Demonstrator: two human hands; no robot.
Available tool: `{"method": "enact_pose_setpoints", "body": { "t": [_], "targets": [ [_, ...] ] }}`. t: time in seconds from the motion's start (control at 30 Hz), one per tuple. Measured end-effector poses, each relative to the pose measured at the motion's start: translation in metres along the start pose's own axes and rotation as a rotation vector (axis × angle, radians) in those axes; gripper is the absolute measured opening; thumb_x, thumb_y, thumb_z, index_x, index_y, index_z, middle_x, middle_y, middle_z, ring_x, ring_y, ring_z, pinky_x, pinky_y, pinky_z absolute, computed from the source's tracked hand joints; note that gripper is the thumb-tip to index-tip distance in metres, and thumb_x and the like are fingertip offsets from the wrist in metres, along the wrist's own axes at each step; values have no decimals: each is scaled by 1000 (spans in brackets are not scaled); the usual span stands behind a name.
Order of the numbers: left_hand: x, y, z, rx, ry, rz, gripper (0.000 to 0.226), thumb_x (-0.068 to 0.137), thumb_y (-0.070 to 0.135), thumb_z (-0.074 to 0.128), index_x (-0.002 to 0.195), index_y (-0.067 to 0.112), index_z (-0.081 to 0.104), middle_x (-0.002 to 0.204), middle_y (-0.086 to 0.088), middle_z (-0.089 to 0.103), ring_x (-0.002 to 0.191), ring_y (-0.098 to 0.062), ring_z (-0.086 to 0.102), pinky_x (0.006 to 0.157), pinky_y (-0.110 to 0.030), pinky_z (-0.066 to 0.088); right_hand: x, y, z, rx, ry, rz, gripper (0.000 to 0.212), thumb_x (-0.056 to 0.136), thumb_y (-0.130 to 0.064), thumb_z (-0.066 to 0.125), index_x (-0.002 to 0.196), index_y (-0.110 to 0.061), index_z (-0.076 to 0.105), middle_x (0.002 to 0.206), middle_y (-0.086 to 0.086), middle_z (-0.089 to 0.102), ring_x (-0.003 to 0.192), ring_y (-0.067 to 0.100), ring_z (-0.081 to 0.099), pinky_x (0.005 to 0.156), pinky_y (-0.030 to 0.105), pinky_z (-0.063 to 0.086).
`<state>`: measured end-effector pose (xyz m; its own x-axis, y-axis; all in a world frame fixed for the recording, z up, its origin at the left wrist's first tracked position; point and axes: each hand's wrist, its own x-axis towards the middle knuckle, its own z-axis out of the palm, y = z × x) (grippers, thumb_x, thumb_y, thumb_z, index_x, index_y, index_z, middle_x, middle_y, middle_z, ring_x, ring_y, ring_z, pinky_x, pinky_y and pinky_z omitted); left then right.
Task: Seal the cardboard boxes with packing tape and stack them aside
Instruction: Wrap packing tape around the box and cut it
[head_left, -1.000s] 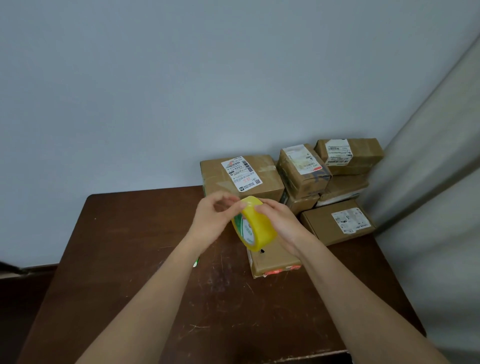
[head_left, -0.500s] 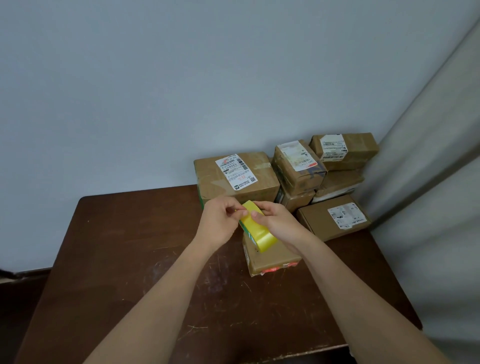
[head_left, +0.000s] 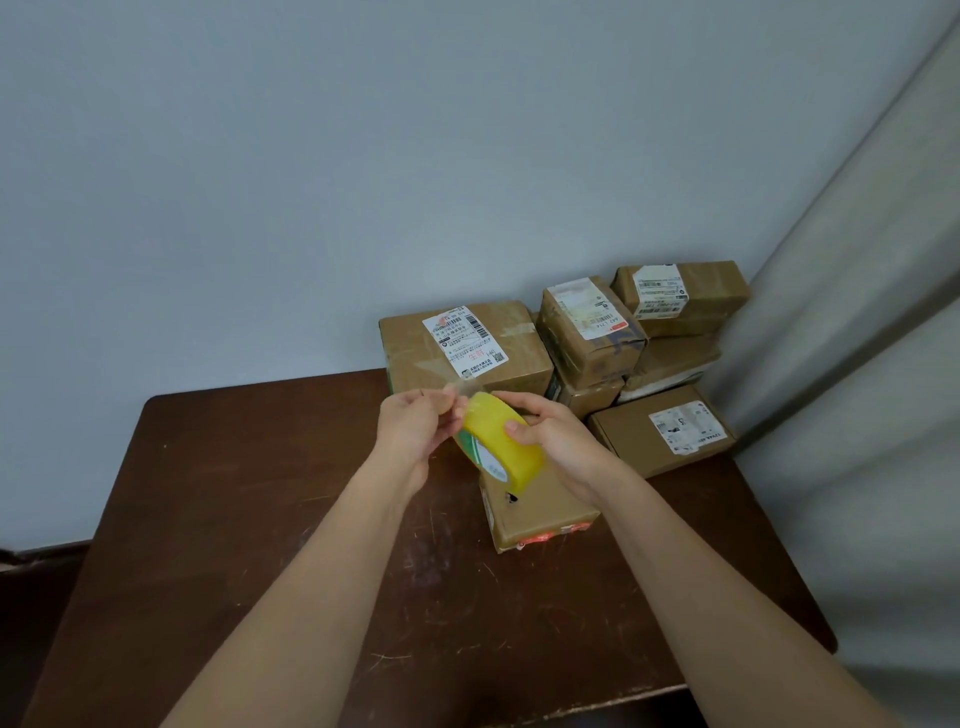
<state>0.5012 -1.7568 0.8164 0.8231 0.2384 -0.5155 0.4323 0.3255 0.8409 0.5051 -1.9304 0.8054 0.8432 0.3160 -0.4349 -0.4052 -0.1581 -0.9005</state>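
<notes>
The right hand (head_left: 558, 447) grips the yellow tape roll (head_left: 501, 447) above the small box (head_left: 540, 512) in the middle of the desk (head_left: 260, 519). The left hand (head_left: 413, 428) pinches the loose tape end at the roll's 10 o'clock, probably to pull a strip. More boxes (head_left: 670, 332) wait at 1 o'clock.

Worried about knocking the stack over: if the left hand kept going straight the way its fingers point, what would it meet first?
Probably the big labelled box behind the tape roll. The left hand, pinching the tape's free end, points up and away towards it, though depth is unclear.
</notes>
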Motion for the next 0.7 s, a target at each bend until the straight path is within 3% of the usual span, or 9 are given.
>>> {"method": "enact_pose_setpoints", "body": {
  "t": [0.1,0.2,0.3,0.4,0.53,0.63,0.7],
  "targets": [
    [-2,6,-5,165,-55,-9,6,91,-6,62,92,0,60,84,-19,68,66,-18,66,61,-23,59,-1,-1,-4,-92,41,14,36,97,-8,58,122,-34,63,114,11,67,102,29,67,93,42,53],
    [-1,9,-10,304,-109,15,30,85,-16,60,101,8,51,92,-21,66,68,-23,66,62,-29,60,-4,-3,-7,-163,9,11,32,95,-12,63,117,-35,62,108,8,67,93,23,69,82,37,56],
    [-4,12,-9,433,-242,63,28,89,-16,50,94,7,64,79,-13,64,67,-17,62,63,-22,56,-3,-2,-10,-211,-105,18,48,83,-19,80,121,-38,56,112,8,69,98,22,71,83,36,60],
    [0,12,-8,536,-306,106,40,84,-25,44,91,6,69,71,-7,66,70,-15,63,71,-23,56,0,2,-10,-325,-129,6,63,73,-10,87,116,-40,54,117,11,63,102,28,68,83,43,61],
    [4,5,-10,793,-292,361,26,84,-9,68,84,16,74,74,3,70,81,-17,66,89,-33,55,0,3,-15,-374,-109,-5,58,77,-2,80,116,-36,55,117,12,62,102,31,67,85,45,59],
    [4,2,-7,883,-328,504,12,83,4,75,90,13,78,85,9,70,88,-14,67,89,-29,53,-1,4,-22,-344,-131,26,57,81,-5,78,116,-38,48,119,11,59,100,28,66,83,40,58],
    [4,3,-5,926,-370,637,10,84,3,74,85,12,78,91,11,62,87,-10,61,83,-17,49,-1,7,-27,-322,-145,32,53,81,-8,78,114,-36,50,117,9,59,100,26,65,87,43,56]
  ]
}}
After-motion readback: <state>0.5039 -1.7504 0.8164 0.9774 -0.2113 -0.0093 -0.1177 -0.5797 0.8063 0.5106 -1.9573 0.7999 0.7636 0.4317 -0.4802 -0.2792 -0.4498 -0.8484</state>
